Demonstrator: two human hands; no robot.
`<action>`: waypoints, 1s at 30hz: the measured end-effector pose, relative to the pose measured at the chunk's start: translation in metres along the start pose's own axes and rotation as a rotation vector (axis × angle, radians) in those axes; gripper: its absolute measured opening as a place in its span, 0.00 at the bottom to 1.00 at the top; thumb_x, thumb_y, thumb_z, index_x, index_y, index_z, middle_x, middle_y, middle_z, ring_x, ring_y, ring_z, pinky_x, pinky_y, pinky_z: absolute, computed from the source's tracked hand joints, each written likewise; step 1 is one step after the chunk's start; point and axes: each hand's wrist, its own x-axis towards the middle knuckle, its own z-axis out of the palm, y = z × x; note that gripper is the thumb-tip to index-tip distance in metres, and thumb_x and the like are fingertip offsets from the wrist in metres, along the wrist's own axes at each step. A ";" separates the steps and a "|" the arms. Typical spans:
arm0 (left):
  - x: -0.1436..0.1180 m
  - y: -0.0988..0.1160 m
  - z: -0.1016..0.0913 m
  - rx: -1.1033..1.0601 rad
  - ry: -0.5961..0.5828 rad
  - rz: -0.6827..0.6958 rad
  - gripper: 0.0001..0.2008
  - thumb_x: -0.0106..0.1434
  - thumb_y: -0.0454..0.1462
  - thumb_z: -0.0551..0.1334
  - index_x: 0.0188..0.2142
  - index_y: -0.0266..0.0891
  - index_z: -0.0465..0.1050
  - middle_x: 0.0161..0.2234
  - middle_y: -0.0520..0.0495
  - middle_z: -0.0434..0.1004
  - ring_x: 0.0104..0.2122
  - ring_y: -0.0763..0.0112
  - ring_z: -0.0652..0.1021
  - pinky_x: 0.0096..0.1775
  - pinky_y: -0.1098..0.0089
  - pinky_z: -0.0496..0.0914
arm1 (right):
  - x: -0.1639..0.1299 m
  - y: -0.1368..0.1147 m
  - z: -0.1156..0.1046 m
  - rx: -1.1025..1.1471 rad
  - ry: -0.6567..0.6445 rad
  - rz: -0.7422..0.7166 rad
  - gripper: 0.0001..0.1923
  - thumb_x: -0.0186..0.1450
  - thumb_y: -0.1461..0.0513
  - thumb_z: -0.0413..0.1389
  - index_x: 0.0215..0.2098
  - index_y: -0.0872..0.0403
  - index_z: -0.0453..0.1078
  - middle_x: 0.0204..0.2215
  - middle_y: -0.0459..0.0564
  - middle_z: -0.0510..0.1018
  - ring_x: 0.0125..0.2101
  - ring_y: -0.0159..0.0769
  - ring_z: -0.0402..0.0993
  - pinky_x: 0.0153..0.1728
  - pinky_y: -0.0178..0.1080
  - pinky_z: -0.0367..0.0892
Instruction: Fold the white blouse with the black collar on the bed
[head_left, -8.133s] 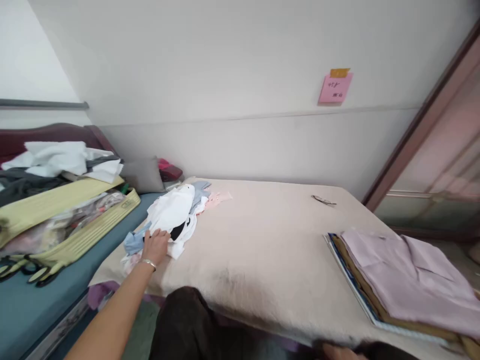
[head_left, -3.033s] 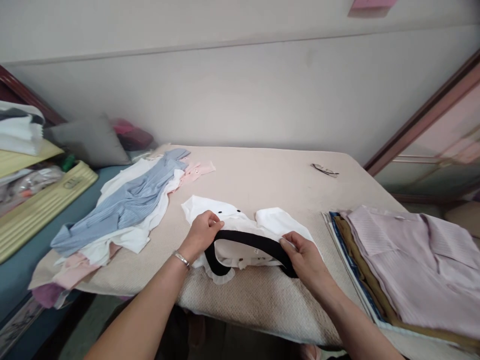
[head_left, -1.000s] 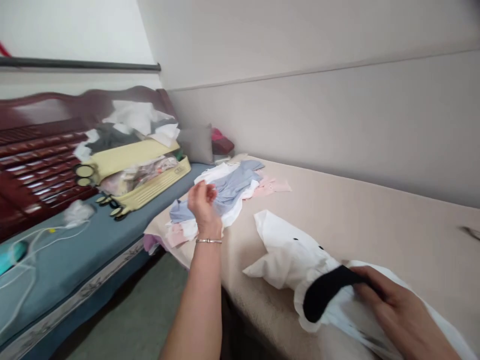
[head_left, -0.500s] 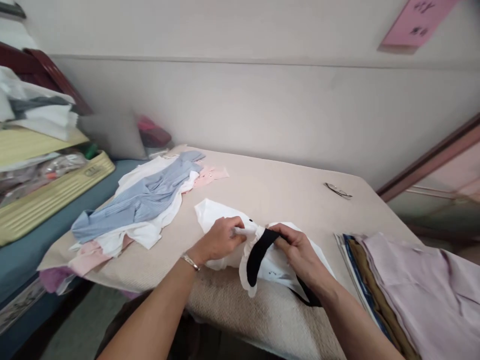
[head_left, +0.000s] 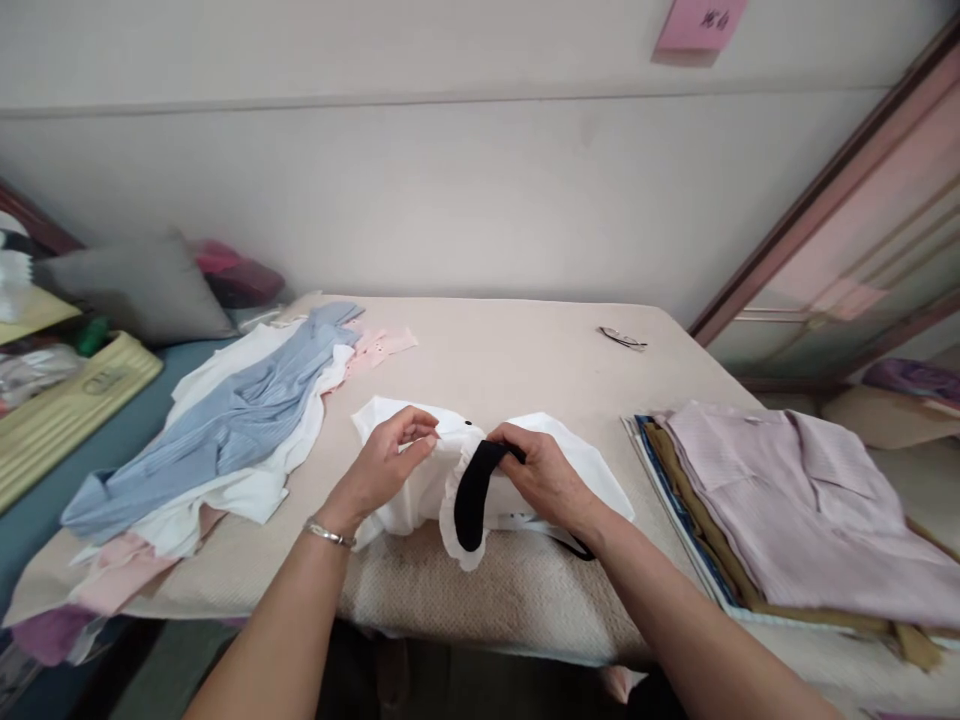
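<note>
Beige table [head_left: 525,360]; white garment [head_left: 577,465] pinched between hands: left [head_left: 386,462], right [head_left: 544,478].

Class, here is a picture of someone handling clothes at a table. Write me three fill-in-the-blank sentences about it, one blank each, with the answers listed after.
1. Both hands, the left hand and the right hand, grip a white garment with a ____ collar band.
2. The folded shirt topping the stack on the right is ____.
3. A pair of ____ lies on the table near the wall.

Answers: black; lilac; glasses
</note>
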 end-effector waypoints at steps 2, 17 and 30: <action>-0.003 0.004 0.005 -0.003 0.054 0.046 0.15 0.67 0.43 0.61 0.51 0.41 0.70 0.46 0.44 0.78 0.48 0.63 0.77 0.51 0.64 0.68 | 0.000 0.003 0.000 -0.010 -0.010 0.008 0.12 0.62 0.68 0.49 0.34 0.51 0.74 0.29 0.41 0.77 0.32 0.33 0.71 0.36 0.35 0.63; -0.008 0.012 0.044 0.139 -0.117 0.067 0.09 0.65 0.40 0.63 0.44 0.42 0.76 0.37 0.51 0.79 0.36 0.67 0.75 0.39 0.69 0.69 | 0.000 0.005 -0.007 0.104 -0.116 0.033 0.04 0.62 0.63 0.57 0.37 0.54 0.73 0.29 0.43 0.76 0.31 0.31 0.69 0.32 0.33 0.63; 0.003 -0.005 0.007 0.038 0.119 -0.027 0.13 0.63 0.47 0.65 0.35 0.39 0.76 0.31 0.50 0.77 0.33 0.67 0.74 0.37 0.71 0.68 | -0.027 0.011 -0.086 -0.217 -0.023 0.094 0.13 0.67 0.52 0.56 0.37 0.53 0.71 0.33 0.47 0.76 0.35 0.35 0.70 0.37 0.38 0.63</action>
